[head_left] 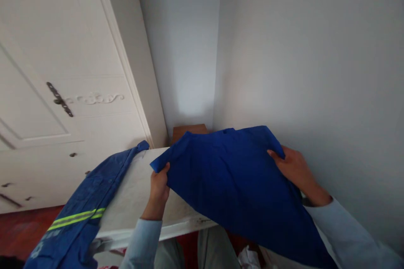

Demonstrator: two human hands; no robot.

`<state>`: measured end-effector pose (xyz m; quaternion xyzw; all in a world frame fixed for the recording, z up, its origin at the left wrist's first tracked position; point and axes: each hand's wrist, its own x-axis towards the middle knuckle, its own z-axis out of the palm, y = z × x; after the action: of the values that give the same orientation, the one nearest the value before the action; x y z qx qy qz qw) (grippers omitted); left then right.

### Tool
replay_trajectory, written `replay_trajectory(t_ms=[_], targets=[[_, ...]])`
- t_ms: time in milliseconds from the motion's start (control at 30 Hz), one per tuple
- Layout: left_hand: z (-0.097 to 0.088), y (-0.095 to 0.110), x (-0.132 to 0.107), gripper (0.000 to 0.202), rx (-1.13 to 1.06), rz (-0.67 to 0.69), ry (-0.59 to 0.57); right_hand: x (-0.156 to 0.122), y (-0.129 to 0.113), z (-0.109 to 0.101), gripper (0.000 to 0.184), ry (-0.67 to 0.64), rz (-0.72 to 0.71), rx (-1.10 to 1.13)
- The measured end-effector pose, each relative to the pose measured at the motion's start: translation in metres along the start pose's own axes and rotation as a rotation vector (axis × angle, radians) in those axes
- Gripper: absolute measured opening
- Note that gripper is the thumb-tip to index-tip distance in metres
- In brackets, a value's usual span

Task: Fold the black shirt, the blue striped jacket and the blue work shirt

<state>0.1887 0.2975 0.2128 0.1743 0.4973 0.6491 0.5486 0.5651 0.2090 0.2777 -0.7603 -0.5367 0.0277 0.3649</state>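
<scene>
A plain blue cloth garment (pixel 227 172) is stretched between my two hands over a white table (pixel 126 201). Its kind is hard to make out; a small dark spot shows near its far edge. My left hand (pixel 159 185) pinches its left corner, thumb on top. On the other side, my right hand (pixel 292 166) grips the right edge, with the thumb on the near face and the fingers partly hidden behind the cloth. The lower right part of the garment hangs past the table's front edge. A darker blue garment with yellow reflective stripes (pixel 83 216) lies draped over the table's left end.
A white wardrobe (pixel 72 42) with dark metal handles stands at the left. Grey walls (pixel 303 50) meet in a corner ahead. Behind the table sits a brown wooden box-like piece (pixel 189 129). Below, the floor (pixel 34 227) is red, and a crumpled white item (pixel 248 257) lies near my legs.
</scene>
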Motion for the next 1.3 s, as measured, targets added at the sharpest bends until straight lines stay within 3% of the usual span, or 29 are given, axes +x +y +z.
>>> replay_trajectory(t_ms=[167, 300, 433, 567, 733, 867, 967, 1033, 1133, 1300], targets=[[0.044, -0.016, 0.004, 0.025, 0.073, -0.158, -0.192, -0.093, 0.033, -0.032, 0.054, 0.139, 0.222, -0.047], [0.074, -0.032, 0.018, 0.015, 0.166, -0.224, -0.328, -0.155, 0.041, -0.03, 0.064, 0.156, 0.386, -0.035], [0.107, -0.04, 0.041, 0.014, 0.244, -0.306, -0.368, -0.185, 0.043, -0.024, 0.065, 0.221, 0.553, -0.007], [0.146, -0.043, 0.073, 0.017, 0.3, -0.325, -0.39, -0.182, 0.039, -0.02, 0.061, 0.282, 0.668, 0.004], [0.2, -0.05, 0.118, 0.028, 0.339, -0.265, -0.428, -0.154, 0.042, -0.003, 0.06, 0.366, 0.814, 0.125], [0.254, -0.06, 0.151, 0.03, 0.353, -0.219, -0.464, -0.128, 0.056, 0.032, 0.064, 0.521, 0.818, 0.313], [0.282, -0.08, 0.174, 0.027, 0.384, -0.192, -0.455, -0.109, 0.073, 0.068, 0.068, 0.636, 0.882, 0.645], [0.284, -0.1, 0.188, 0.023, 0.431, -0.179, -0.421, -0.103, 0.089, 0.091, 0.076, 0.671, 0.957, 0.905], [0.265, -0.13, 0.205, 0.026, 0.518, -0.181, -0.354, -0.108, 0.115, 0.111, 0.084, 0.618, 1.097, 1.089], [0.229, -0.153, 0.222, 0.018, 0.564, -0.1, -0.3, -0.128, 0.14, 0.113, 0.092, 0.464, 1.175, 1.175]])
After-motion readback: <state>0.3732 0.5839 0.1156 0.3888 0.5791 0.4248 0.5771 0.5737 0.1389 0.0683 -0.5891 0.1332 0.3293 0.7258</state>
